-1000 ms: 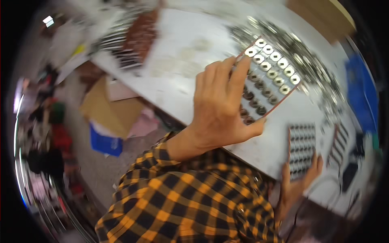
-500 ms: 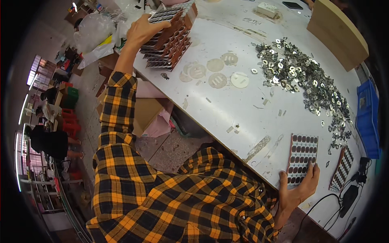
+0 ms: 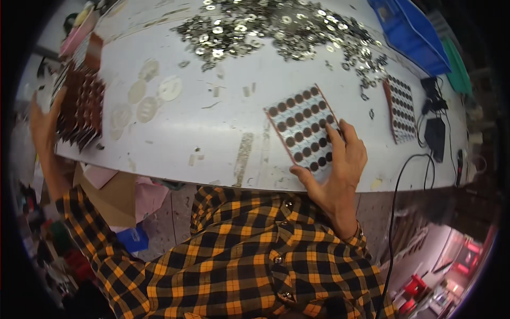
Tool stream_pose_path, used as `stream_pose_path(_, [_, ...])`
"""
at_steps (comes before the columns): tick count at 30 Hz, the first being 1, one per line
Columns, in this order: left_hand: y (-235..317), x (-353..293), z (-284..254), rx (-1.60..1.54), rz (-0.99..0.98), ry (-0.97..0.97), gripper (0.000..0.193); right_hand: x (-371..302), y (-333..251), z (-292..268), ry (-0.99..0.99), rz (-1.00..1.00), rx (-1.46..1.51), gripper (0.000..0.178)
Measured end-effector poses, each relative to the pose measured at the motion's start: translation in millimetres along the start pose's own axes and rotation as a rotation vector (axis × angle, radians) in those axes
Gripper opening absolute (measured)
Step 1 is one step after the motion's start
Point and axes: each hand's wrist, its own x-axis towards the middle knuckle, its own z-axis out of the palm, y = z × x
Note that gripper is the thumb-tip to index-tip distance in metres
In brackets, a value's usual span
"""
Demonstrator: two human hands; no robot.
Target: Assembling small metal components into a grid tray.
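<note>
Since a second ago, the left hand point(image 3: 45, 119) has gone from over the white table point(image 3: 218, 138), where it held a panel, to the stack of brown panels point(image 3: 85, 109) at the far left. Near the table's front edge, a little right of the middle, is the dotted panel point(image 3: 300, 126), set aslant, with dark round discs point(image 3: 290, 103) in rows on a pale face and a thin reddish-brown rim. Clamped on its near end is the right hand point(image 3: 340, 170), thumb at the left corner and fingers over the right side; I cannot tell whether the panel rests flat. Thumb and fingers of the left hand stand apart beside the stack, but whether they grip anything cannot be told. Beyond the dotted panel spreads a heap of small metal rings point(image 3: 276, 26). Right of the dotted panel is a second panel point(image 3: 402, 109), near a black adapter point(image 3: 435, 139). Farther off, at the upper right, is a blue bin point(image 3: 411, 34).
</note>
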Motion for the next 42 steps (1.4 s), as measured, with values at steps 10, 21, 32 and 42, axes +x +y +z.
stream_pose_path(10, [374.0, -205.8, -44.0, -1.027, 0.874, -0.362, 0.07, 61.8, 116.4, -9.7, 0.176, 0.12, -0.082, 0.025])
stream_pose_path(21, [432.7, -231.3, -60.0, -0.931, 1.09, -0.499, 0.071, 43.1, 116.9, -31.8, 0.155, 0.24, 0.168, 0.014])
stream_pose_path(32, [443.7, -226.9, -56.3, -0.814, 1.356, -0.562, 0.082, 18.0, 90.8, -19.4, 0.256, 0.127, 0.115, 0.013])
stream_pose_path(42, [443.9, -220.7, -40.7, -1.23, 1.183, -0.549, 0.067, 38.4, 76.9, -38.2, 0.116, 0.537, 0.858, 0.012])
